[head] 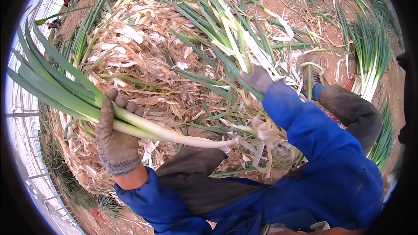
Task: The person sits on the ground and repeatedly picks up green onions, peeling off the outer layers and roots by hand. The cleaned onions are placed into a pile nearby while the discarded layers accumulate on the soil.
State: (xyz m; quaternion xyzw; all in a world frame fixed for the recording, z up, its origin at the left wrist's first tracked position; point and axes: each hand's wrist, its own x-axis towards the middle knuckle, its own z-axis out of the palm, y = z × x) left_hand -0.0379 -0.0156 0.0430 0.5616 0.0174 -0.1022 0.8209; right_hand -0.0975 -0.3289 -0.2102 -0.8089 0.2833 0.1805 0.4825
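My left hand (117, 133), in a soiled knit glove, grips green onions (153, 130) at the join of white stem and green leaves. Their leaves fan out to the upper left, and their white root ends point right, over my knee. My right hand (258, 77), gloved and blurred, is at the lower ends of a heap of green onions (225, 26); whether its fingers hold any of them cannot be made out. A blurred wad of pale peelings (266, 129) shows below my right forearm.
A mound of dry husks and peelings (140, 49) lies in front of me. Cleaned green onions (372, 55) lie bundled at the right on bare soil (333, 39). My legs (192, 163) are bent beneath. At the far upper left, people (68, 0) appear small near the greenhouse wall.
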